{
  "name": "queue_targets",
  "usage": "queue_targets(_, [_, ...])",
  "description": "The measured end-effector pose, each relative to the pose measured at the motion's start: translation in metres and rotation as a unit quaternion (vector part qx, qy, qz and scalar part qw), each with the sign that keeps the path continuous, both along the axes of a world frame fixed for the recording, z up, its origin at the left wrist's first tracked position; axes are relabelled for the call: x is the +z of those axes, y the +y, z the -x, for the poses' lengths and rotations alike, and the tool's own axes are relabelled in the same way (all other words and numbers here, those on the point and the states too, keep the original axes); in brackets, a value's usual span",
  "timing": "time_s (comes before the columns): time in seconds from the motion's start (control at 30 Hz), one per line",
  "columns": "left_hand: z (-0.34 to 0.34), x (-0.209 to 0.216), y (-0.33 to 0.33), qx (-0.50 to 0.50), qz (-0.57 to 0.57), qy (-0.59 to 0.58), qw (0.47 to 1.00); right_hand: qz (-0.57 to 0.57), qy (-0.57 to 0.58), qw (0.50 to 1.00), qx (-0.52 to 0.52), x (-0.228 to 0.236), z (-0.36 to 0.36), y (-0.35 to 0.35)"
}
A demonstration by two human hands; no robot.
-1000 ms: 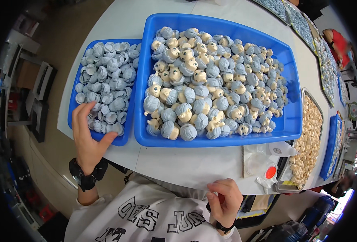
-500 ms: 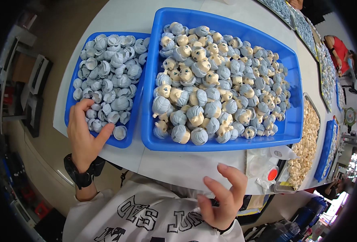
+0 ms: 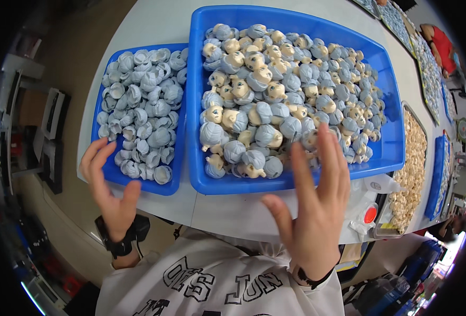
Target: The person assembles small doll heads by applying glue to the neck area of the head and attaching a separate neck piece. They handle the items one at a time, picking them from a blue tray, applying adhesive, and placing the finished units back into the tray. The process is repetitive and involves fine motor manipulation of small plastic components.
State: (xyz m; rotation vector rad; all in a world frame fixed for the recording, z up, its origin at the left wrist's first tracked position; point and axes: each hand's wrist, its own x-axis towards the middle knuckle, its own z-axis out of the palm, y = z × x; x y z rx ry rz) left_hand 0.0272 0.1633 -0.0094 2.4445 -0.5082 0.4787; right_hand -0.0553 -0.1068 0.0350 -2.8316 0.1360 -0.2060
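Two blue plastic bins stand side by side on a pale table. The smaller bin on the left holds many hollow grey-blue doll hair pieces. In the larger bin lie many small doll heads with cream faces and grey-blue hair. At the smaller bin's near left corner is my left hand, its fingers apart and nothing in them; a black band circles its wrist. My right hand reaches over the larger bin's near rim with fingers spread and empty, the fingertips slightly blurred before the doll heads.
Right of the larger bin, a metal tray holds many cream-coloured pieces. A white bottle and a container with a red top stand near the table's front edge. Farther right are another blue bin and a person in red.
My right hand has risen from in front of my shirt to the larger bin's near rim, its fingers spreading. My left hand has drawn slightly back from the hair pieces. The view has shifted.
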Motion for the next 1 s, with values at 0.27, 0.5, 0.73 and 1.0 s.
queue_targets(0.27, [0.009, 0.048, -0.054, -0.246, -0.129, 0.110, 0.954, -0.053, 0.051, 0.994, 0.080, 0.007, 0.015, 0.009])
queue_targets(0.5, [0.023, 0.026, -0.086, -0.229, -0.170, 0.123, 0.951, -0.149, 0.031, 0.982, 0.113, 0.018, 0.062, -0.009])
queue_targets(0.73, [0.022, 0.037, -0.128, -0.289, -0.235, 0.099, 0.923, -0.296, 0.011, 0.945, 0.136, -0.025, 0.081, -0.007])
queue_targets(1.0, [-0.027, 0.061, -0.180, -0.414, -0.332, 0.078, 0.844, -0.288, 0.002, 0.948, 0.137, -0.032, 0.083, -0.023])
